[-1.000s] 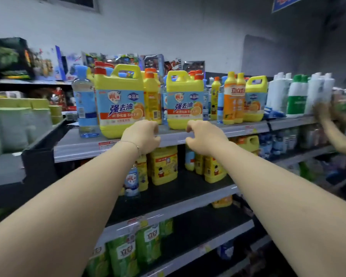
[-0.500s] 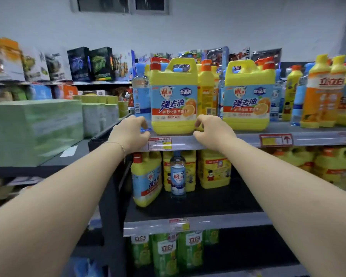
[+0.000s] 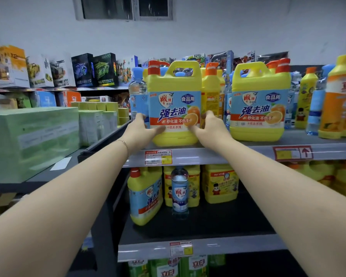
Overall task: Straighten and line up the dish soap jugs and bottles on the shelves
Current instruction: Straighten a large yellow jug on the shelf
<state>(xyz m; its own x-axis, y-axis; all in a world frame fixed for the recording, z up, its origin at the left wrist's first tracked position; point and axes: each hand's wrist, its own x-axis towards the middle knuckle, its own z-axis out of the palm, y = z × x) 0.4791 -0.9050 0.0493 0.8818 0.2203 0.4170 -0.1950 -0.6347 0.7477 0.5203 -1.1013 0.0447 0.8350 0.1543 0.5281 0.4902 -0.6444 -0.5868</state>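
Upright yellow jug (image 3: 175, 100) at top shelf (image 3: 228, 154) front edge; left grip (image 3: 143, 128), right grip (image 3: 210, 126) curled round its sides.

Two bare arms reach to the upper shelf (image 3: 188, 157). The left grip (image 3: 143, 130) and right grip (image 3: 210, 126) clasp the sides of a yellow dish soap jug (image 3: 175, 100), upright at the shelf's front edge. A matching jug (image 3: 258, 108) stands near on its right; a clear bottle (image 3: 137, 90) stands at its left.
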